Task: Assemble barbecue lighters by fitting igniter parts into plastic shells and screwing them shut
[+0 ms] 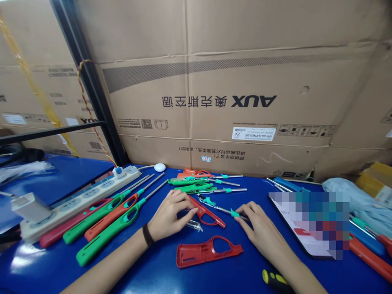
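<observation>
— What do I have closest on the bench?

— I see a glossy blue tabletop (153, 277). On it a loose red plastic half-shell (208, 251) lies flat, and I'll place everything from that. Nearer than it and off to its right is a yellow-and-black screwdriver handle (273, 279).

— And the hands?

— Both are just beyond the half-shell. The left hand (170, 216), on its far-left side, has thumb and fingers pinched on a red plastic lighter handle frame (208, 214). The right hand (260, 230), on its far-right side, has its fingertips closed together on the teal collar of a thin metal tube (225, 210).

— Which way does the frame run?

— I read its long axis as slanting from far-left to near-right, flat on the table. The tube lies just behind it on almost the same line, collar end toward the right hand.

— Further out?

— Left of the half-shell is a row of green and red long-nosed lighters (104, 222), then a white power strip (79, 200). Straight beyond the half-shell is a heap of green and orange lighters (192, 181). Brown cardboard cartons (245, 73) wall in the far edge.
</observation>
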`<control>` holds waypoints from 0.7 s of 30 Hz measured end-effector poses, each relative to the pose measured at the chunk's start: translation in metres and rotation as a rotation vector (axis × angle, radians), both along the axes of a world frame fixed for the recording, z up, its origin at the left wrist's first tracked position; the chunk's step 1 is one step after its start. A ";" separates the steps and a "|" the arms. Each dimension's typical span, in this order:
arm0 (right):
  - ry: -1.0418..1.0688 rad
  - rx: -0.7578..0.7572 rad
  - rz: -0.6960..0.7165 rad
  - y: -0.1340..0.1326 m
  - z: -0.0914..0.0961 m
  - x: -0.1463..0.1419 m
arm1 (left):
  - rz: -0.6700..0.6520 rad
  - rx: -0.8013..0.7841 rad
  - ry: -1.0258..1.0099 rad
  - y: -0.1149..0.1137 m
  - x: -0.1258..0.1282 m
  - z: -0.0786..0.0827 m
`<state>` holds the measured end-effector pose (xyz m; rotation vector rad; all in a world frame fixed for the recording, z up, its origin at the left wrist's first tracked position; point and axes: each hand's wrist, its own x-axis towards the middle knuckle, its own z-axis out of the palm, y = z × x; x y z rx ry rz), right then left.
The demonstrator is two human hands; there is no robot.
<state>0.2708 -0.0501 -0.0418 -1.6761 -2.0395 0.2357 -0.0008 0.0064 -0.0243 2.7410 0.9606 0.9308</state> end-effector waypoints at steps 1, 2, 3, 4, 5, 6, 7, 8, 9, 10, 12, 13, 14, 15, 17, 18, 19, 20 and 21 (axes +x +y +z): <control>0.026 -0.001 -0.007 0.000 0.000 0.000 | -0.003 0.008 -0.003 0.000 0.000 0.000; 0.061 -0.005 -0.017 0.000 0.000 0.001 | -0.007 0.017 -0.006 0.000 0.000 0.000; 0.102 -0.008 -0.029 0.000 0.001 0.002 | -0.012 0.024 -0.010 0.000 0.000 0.000; 0.145 -0.007 -0.042 0.000 0.002 0.002 | -0.016 0.031 -0.014 -0.001 0.000 0.001; 0.188 0.000 -0.056 -0.001 0.004 0.003 | -0.020 0.036 -0.018 -0.002 0.001 0.001; 0.224 0.016 -0.068 -0.002 0.007 0.004 | -0.023 0.042 -0.025 -0.003 0.001 0.002; 0.248 0.040 -0.079 -0.003 0.010 0.005 | -0.027 0.048 -0.036 -0.003 0.002 0.003; 0.259 0.069 -0.089 -0.005 0.013 0.005 | -0.034 0.054 -0.048 -0.004 0.002 0.004; 0.259 0.099 -0.099 -0.006 0.017 0.005 | -0.041 0.060 -0.060 -0.005 0.003 0.005; 0.250 0.131 -0.114 -0.008 0.020 0.005 | -0.049 0.068 -0.072 -0.006 0.003 0.006; 0.224 0.189 -0.147 -0.010 0.025 0.005 | -0.065 0.083 -0.091 -0.008 0.003 0.008; 0.214 0.212 -0.158 -0.011 0.027 0.005 | -0.071 0.089 -0.097 -0.009 0.003 0.009; 0.209 0.227 -0.160 -0.012 0.027 0.004 | -0.078 0.094 -0.100 -0.010 0.003 0.009; 0.209 0.235 -0.150 -0.013 0.028 0.003 | -0.085 0.098 -0.100 -0.011 0.003 0.010; 0.222 0.235 -0.094 -0.014 0.028 0.001 | -0.091 0.108 -0.099 -0.012 0.003 0.009; 0.230 0.231 -0.055 -0.015 0.028 -0.001 | -0.088 0.112 -0.103 -0.012 0.003 0.009; 0.237 0.224 -0.016 -0.016 0.028 -0.002 | -0.078 0.113 -0.108 -0.011 0.003 0.008; 0.241 0.220 0.016 -0.016 0.028 -0.003 | -0.063 0.111 -0.116 -0.011 0.003 0.008; 0.241 0.216 0.041 -0.017 0.028 -0.004 | -0.046 0.106 -0.127 -0.010 0.002 0.007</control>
